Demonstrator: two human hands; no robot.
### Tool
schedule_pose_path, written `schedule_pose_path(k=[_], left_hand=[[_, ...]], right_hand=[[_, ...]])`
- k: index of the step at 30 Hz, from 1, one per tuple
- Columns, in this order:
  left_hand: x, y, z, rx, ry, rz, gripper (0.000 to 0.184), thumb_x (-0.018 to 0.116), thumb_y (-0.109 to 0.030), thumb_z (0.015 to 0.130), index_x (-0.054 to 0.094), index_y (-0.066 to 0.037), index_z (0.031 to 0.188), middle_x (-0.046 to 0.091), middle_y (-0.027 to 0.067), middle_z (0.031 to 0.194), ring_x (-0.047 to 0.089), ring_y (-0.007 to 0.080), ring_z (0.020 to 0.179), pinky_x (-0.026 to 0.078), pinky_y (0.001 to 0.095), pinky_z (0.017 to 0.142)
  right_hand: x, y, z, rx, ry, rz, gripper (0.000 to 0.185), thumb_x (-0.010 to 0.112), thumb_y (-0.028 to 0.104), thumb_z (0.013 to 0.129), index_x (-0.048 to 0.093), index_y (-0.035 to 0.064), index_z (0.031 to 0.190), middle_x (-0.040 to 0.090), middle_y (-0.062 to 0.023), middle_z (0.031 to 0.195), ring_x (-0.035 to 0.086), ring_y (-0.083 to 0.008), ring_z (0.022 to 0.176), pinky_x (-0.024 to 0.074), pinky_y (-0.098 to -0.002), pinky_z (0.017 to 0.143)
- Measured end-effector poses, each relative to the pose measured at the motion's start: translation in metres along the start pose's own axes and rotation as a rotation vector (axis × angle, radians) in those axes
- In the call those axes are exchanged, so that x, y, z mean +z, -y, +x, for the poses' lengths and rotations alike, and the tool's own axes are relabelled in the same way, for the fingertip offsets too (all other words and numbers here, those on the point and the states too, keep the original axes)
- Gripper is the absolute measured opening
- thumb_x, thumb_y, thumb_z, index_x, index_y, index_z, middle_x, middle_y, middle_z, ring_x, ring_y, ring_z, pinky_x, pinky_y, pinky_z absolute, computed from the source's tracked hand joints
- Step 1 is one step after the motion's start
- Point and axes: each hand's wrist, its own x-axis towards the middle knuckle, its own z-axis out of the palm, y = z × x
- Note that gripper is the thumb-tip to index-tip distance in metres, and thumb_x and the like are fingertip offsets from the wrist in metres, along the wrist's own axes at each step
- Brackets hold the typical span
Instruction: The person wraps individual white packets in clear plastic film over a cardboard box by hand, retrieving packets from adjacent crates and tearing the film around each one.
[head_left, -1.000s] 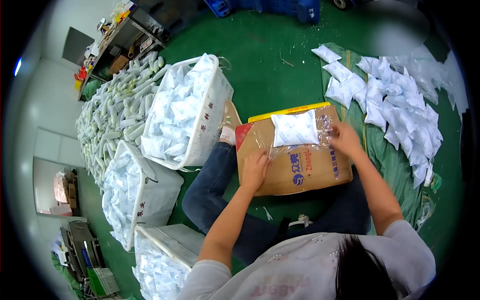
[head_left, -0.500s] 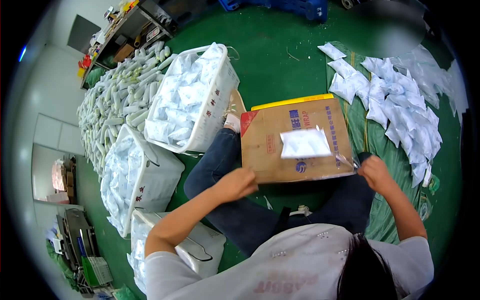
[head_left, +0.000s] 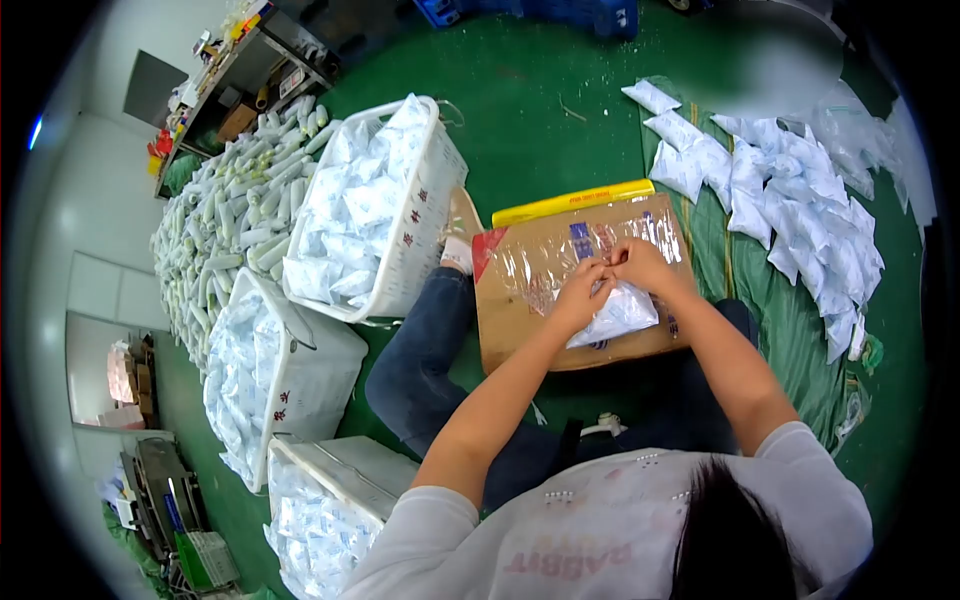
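Note:
A brown cardboard box (head_left: 520, 330) with printed lettering lies across my lap, with clear plastic film (head_left: 530, 265) wrinkled and shining over its top. On it rests a white packet (head_left: 625, 312), partly covered by film and by my hands. My left hand (head_left: 583, 296) and my right hand (head_left: 643, 268) meet just above the packet's far edge, fingers pinched together. Both appear to grip the edge of the thin film, though the fingertips hide most of it. Along the box's far edge lies a yellow roll (head_left: 570, 203).
White baskets (head_left: 415, 235) full of white packets stand to my left, beside a heap of pale wrapped, elongated items (head_left: 235, 215). More white packets (head_left: 790, 200) are piled on green sheeting (head_left: 725, 260) to my right. A cluttered shelf (head_left: 225, 85) stands at far left.
Both hands have moved from the box's near corners inward and away from me, meeting over the packet. The film now lies wrinkled across the box top and over the packet.

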Motion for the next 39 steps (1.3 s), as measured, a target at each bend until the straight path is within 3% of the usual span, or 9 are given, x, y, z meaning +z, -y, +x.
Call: schedule_pose_path(k=[4, 9, 15, 18, 20, 23, 27, 37, 39], left_hand=[[-0.005, -0.012, -0.008, -0.165, 0.004, -0.048, 0.023, 0.074, -0.019, 0.086, 0.061, -0.002, 0.094, 0.067, 0.0128, 0.093, 0.066, 0.0271, 0.089, 0.051, 0.0353, 0.084], [-0.007, -0.007, -0.003, -0.257, 0.050, -0.092, 0.021, 0.073, -0.018, 0.086, 0.061, -0.002, 0.090, 0.068, 0.0092, 0.089, 0.066, 0.0221, 0.087, 0.051, 0.0338, 0.082], [-0.039, 0.009, 0.001, -0.375, -0.120, -0.599, 0.035, 0.054, -0.030, 0.099, 0.063, -0.004, 0.120, 0.064, 0.0107, 0.122, 0.058, 0.0228, 0.118, 0.041, 0.0356, 0.103], [-0.075, -0.003, -0.016, -0.334, -0.405, -0.828, 0.046, 0.044, -0.032, 0.103, 0.052, -0.004, 0.138, 0.054, 0.0132, 0.140, 0.046, 0.0261, 0.133, 0.032, 0.0368, 0.113], [-0.061, -0.019, -0.033, -0.209, -0.388, -0.454, 0.047, 0.045, -0.030, 0.103, 0.046, -0.004, 0.143, 0.053, 0.0165, 0.141, 0.046, 0.0299, 0.134, 0.032, 0.0378, 0.113], [-0.038, -0.028, -0.032, -0.102, -0.388, -0.077, 0.049, 0.049, -0.027, 0.103, 0.042, -0.005, 0.146, 0.054, 0.0212, 0.139, 0.049, 0.0347, 0.132, 0.036, 0.0391, 0.110], [-0.032, 0.006, -0.021, -0.363, -0.261, -0.001, 0.037, 0.052, -0.032, 0.102, 0.059, -0.008, 0.129, 0.064, 0.0240, 0.118, 0.061, 0.0362, 0.112, 0.047, 0.0416, 0.095], [-0.061, 0.035, 0.029, -0.974, 0.064, -0.331, 0.035, 0.048, -0.032, 0.100, 0.067, -0.009, 0.118, 0.069, 0.0144, 0.109, 0.067, 0.0258, 0.100, 0.053, 0.0409, 0.084], [-0.075, 0.027, 0.035, -0.710, 0.247, 0.143, 0.039, 0.056, -0.034, 0.095, 0.062, -0.015, 0.128, 0.068, 0.0143, 0.105, 0.065, 0.0268, 0.098, 0.053, 0.0456, 0.081]], right_hand=[[-0.026, 0.055, -0.053, 0.050, -0.211, -0.013, 0.023, 0.075, 0.023, 0.081, 0.065, 0.0037, 0.090, 0.068, -0.0112, 0.077, 0.067, -0.0259, 0.071, 0.0515, -0.0344, 0.067], [-0.023, 0.034, -0.121, -0.849, 0.018, -0.545, 0.048, 0.072, 0.017, 0.082, 0.060, 0.0157, 0.129, 0.060, -0.0148, 0.127, 0.060, -0.0328, 0.113, 0.0525, -0.0400, 0.087], [-0.005, 0.017, -0.064, -0.676, 0.143, -0.804, 0.069, 0.075, 0.017, 0.077, 0.050, 0.0220, 0.141, 0.046, -0.0189, 0.144, 0.052, -0.0326, 0.126, 0.0496, -0.0429, 0.096], [-0.036, 0.051, -0.029, -0.431, 0.419, -0.239, 0.059, 0.079, 0.023, 0.079, 0.058, 0.0148, 0.134, 0.064, -0.0157, 0.123, 0.064, -0.0301, 0.108, 0.0507, -0.0383, 0.094], [-0.048, 0.066, -0.012, -0.019, 0.829, 0.298, 0.060, 0.076, 0.043, 0.085, 0.061, 0.0056, 0.130, 0.070, -0.0135, 0.113, 0.065, -0.0229, 0.105, 0.0495, -0.0344, 0.092], [-0.037, 0.058, 0.009, 0.014, 0.849, -0.105, 0.065, 0.072, 0.055, 0.084, 0.065, 0.0034, 0.124, 0.071, -0.0171, 0.110, 0.066, -0.0273, 0.103, 0.0503, -0.0358, 0.091], [-0.018, 0.070, -0.030, -0.452, -0.022, -0.641, 0.054, 0.078, 0.036, 0.074, 0.066, 0.0074, 0.118, 0.062, -0.0206, 0.123, 0.060, -0.0341, 0.114, 0.0514, -0.0417, 0.094], [0.028, 0.057, -0.051, -0.563, -0.146, -0.680, 0.039, 0.059, 0.008, 0.081, 0.057, 0.0093, 0.120, 0.063, -0.0177, 0.103, 0.061, -0.0365, 0.105, 0.0470, -0.0467, 0.094], [0.017, 0.062, -0.047, -0.566, -0.009, -0.668, 0.033, 0.060, 0.007, 0.080, 0.058, 0.0087, 0.113, 0.063, -0.0164, 0.092, 0.064, -0.0361, 0.096, 0.0499, -0.0465, 0.085]])
